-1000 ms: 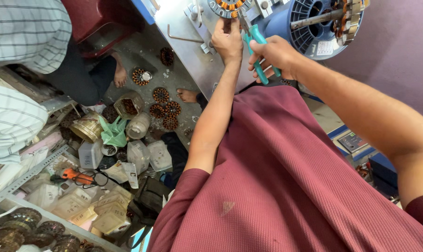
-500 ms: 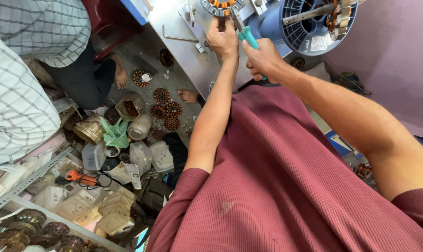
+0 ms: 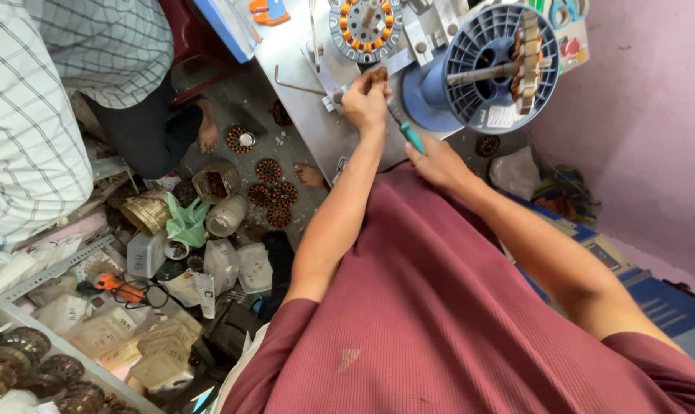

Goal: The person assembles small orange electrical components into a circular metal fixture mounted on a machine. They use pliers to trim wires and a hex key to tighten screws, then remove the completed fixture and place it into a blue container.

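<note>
a grey metal bench [image 3: 301, 100] carries a round motor core [image 3: 365, 29] and a blue spool [image 3: 489, 73]; wound coils [image 3: 271, 188] litter the floor [image 3: 232, 111].

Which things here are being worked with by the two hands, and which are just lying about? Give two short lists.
In use: left hand on a coppery part by the stator; right hand holding a green-handled tool; blue spool; bench.

Lying about: wound stators on the floor; plastic jar; plastic bags; orange tool.
</note>
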